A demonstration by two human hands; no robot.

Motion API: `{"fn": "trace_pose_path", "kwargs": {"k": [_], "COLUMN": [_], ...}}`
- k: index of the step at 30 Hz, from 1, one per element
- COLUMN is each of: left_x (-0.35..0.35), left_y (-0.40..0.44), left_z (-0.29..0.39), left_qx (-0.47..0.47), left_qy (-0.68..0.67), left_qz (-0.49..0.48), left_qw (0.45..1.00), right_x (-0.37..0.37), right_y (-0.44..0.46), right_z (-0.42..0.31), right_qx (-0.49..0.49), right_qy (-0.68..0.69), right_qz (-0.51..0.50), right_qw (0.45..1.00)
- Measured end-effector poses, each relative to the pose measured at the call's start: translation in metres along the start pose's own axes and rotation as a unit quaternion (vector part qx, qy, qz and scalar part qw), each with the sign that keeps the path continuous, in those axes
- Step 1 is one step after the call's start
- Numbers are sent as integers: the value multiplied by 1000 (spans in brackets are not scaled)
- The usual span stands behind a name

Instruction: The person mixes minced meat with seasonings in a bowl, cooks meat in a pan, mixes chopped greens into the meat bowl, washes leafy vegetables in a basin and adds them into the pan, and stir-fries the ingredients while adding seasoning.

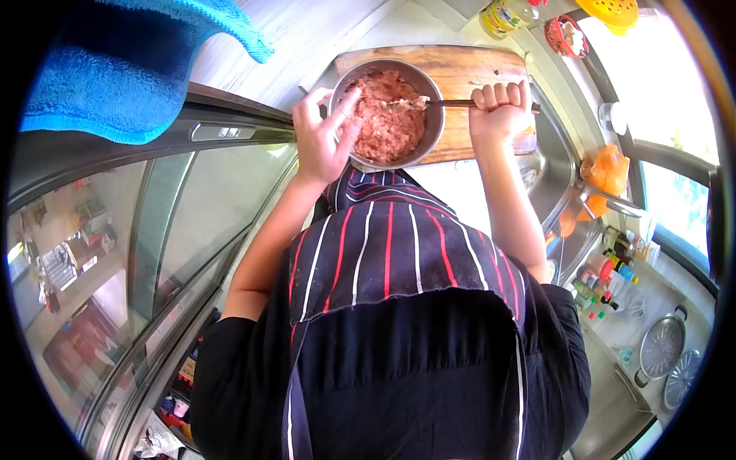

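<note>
A round metal bowl (pixel 438 126) of pink minced meat (pixel 387 134) stands on a wooden cutting board (pixel 460 65). At the bowl's left side, my left hand (pixel 322 146) grips the rim, with thumb and a finger reaching over the inside and other fingers outside. My right hand (pixel 500 113) is closed in a fist around dark chopsticks (pixel 451 103), which slant nearly level across the bowl's right rim. Bits of mince cling to their tips, which lie in the meat. Whether there are two sticks or more is hard to make out.
A metal sink (pixel 553 153) lies right of the board. Behind it are a yellow-labelled bottle (pixel 502 17), a red basket (pixel 566 37) and an orange bag (pixel 608 170). A blue towel (pixel 115 92) hangs at upper left, above a glass-fronted door (pixel 207 222).
</note>
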State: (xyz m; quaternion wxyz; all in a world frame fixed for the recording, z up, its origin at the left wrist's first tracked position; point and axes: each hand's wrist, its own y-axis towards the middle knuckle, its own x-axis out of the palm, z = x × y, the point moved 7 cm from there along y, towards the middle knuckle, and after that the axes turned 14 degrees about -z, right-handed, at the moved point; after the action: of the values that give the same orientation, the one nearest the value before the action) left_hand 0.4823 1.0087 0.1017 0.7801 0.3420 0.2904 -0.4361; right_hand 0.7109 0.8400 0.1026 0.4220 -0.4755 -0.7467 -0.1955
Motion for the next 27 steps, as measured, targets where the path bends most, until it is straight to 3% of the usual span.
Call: {"fn": "trace_pose_path", "kwargs": {"k": [12, 18, 21, 24, 27], "left_x": [8, 8, 17, 10, 15], "left_y": [4, 1, -1, -2, -2], "left_z": [39, 38, 35, 36, 38], "left_qx": [47, 28, 36, 15, 31], "left_qy": [118, 76, 127, 91, 123], "left_qz": [-54, -56, -98, -72, -117], "left_qw": [990, 995, 986, 993, 985], "right_x": [-22, -21, -23, -22, -20], "right_y": [0, 1, 3, 4, 3], "right_z": [-11, -12, -11, -8, -6], "right_qx": [12, 19, 23, 32, 38], "right_qy": [50, 39, 35, 50, 50], "right_qz": [121, 101, 87, 73, 58], "right_qw": [991, 994, 995, 996, 996]}}
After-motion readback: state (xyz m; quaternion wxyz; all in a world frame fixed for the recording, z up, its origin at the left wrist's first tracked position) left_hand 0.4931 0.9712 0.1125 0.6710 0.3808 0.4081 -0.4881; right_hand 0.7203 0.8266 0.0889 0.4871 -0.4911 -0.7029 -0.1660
